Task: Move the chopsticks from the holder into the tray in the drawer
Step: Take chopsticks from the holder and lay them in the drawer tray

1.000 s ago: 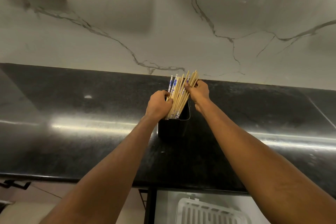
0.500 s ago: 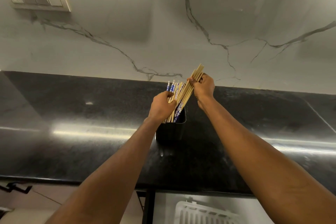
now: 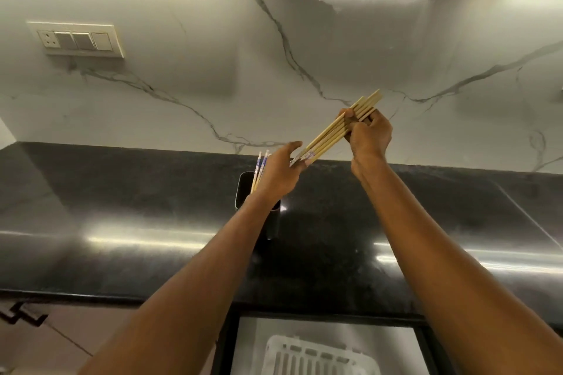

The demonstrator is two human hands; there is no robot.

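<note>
Item: bundle of chopsticks [image 3: 335,128], pale wood with blue-and-white patterned lower ends, held in the air above the table [image 3: 122,222], slanting from lower left to upper right. Right hand [image 3: 370,135]: fingers closed around the upper part of the bundle, thumb over the front of it. Left hand [image 3: 281,172]: fingers extended, fingertips touching the patterned lower ends of the bundle; whether it actually grips them I cannot tell. The two hands are apart, joined only by the bundle. Holder [image 3: 245,192]: dark, upright, standing on the table, mostly hidden behind the left wrist; a few remaining chopsticks [image 3: 261,164] with blue-patterned tops stand in it and lean right. Table: black, glossy, with streaks of reflected light. Drawer [image 3: 323,344]: open beneath the near edge of the table, at the bottom of the view. Tray [image 3: 320,356]: white, slotted, lying inside the drawer, partly cut off by the frame. Background: white marble-veined wall with a switch plate [image 3: 77,39] at upper left.
</note>
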